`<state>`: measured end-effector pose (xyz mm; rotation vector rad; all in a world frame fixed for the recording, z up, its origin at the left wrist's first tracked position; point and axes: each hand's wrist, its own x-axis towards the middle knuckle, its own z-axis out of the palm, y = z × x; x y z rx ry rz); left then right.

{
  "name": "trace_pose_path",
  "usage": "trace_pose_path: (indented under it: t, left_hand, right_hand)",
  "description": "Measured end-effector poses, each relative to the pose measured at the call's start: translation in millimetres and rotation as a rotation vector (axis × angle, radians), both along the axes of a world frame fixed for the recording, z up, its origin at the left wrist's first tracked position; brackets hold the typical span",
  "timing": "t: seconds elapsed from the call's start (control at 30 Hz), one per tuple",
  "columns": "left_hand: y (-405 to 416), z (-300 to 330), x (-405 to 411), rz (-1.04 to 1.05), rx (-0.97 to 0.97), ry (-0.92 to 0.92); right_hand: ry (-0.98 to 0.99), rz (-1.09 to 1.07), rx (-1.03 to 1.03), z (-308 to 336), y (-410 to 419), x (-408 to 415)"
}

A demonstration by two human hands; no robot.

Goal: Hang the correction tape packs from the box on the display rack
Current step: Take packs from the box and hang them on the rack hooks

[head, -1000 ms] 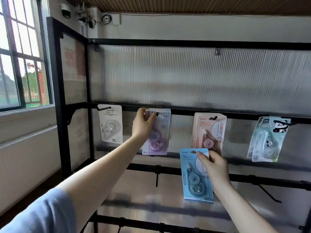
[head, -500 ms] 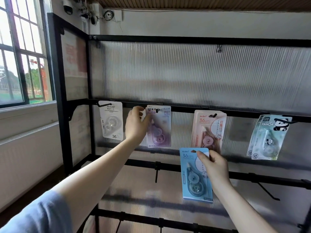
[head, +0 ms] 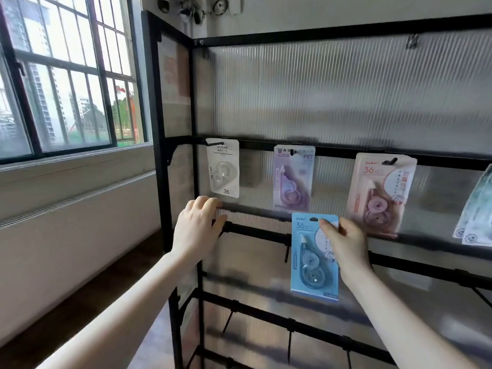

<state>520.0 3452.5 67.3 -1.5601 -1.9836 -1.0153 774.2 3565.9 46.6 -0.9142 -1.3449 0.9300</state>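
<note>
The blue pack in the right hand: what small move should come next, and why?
Probably carry the blue pack to a free hook on the lower bar and line its hang hole up with the hook tip. The right hand pinches the pack near its top, and it hangs on nothing yet. The white pack, purple pack and pink pack already occupy the upper hooks. The left hand holds nothing.

Rack frame (head: 175,166): matt black metal. Back panel (head: 332,89): ribbed translucent plastic, faint sheen. Blue pack (head: 306,262): printed card under a glossy clear blister. White pack (head: 223,169): same. Floor (head: 80,302): dark smooth wood.
</note>
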Motion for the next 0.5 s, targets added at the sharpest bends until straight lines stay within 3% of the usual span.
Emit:
trace_pose_path:
  t: [0.17,0.27,0.37,0.5]
  left_hand:
    - [-42.6,-22.2,-18.2,0.094,-0.033,-0.076]
    - [-61.7,-33.6,-29.3,0.147,-0.041,0.002]
    - [-77.8,-42.9,-39.3,0.199,-0.171,-0.134]
    - [-90.1,-57.1,-54.6,0.247,-0.224,-0.119]
  right_hand:
    - [-0.008,0.093,-0.018,-10.7,-4.2,-42.3]
    - [-0.041,0.114,-0.010,-14.6,-7.8,-69.2]
    - [-0.067,0.149,-0.004,-19.2,-12.6,-94.2]
    - [-0.105,0.199,-0.027,-26.6,-21.5,-125.1]
